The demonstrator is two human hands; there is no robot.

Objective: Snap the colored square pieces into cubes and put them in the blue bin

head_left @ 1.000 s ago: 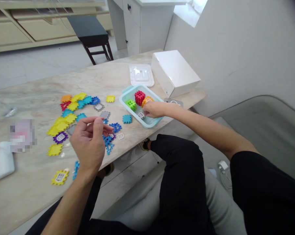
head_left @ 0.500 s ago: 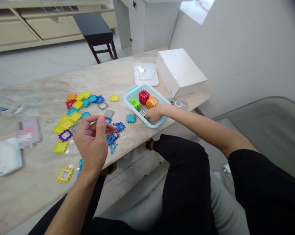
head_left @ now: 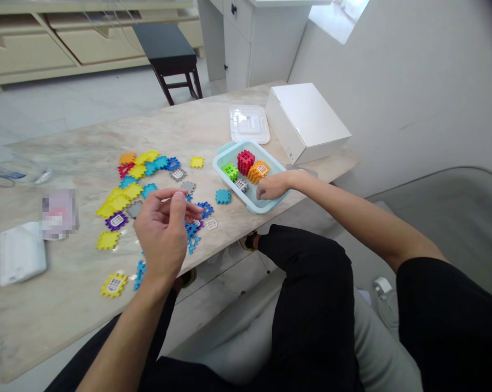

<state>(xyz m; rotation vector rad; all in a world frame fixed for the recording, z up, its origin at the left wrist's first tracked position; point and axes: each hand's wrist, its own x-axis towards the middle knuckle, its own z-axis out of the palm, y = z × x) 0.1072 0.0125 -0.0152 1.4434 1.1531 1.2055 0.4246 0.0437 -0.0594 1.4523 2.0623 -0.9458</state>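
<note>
My left hand (head_left: 162, 226) hovers above the table's near edge with fingers loosely bent and apart; nothing shows in it. Beneath and beyond it lie blue gear-edged plastic tiles (head_left: 192, 231), partly hidden by the hand. My right hand (head_left: 272, 186) is over the near right side of a light blue tray (head_left: 252, 209), fingers loosely bent downward, with nothing seen in them. Beside its fingertips in the tray sits a grey tile stack (head_left: 241, 185) with a white window piece on top. A green stack (head_left: 230, 172), a red stack (head_left: 245, 161) and an orange stack (head_left: 257, 172) stand around it.
Yellow tiles (head_left: 119, 201) and several other colours are scattered at left. A lone teal tile (head_left: 223, 196) and a white window piece (head_left: 211, 224) lie near the tray. Behind stand a clear lid (head_left: 249, 124) and a white box (head_left: 311, 120). A white device (head_left: 21, 256) lies far left.
My right hand has drawn back slightly to the right from the grey stack, which now shows more fully. My left hand keeps nearly the same pose. The view has shifted slightly.
</note>
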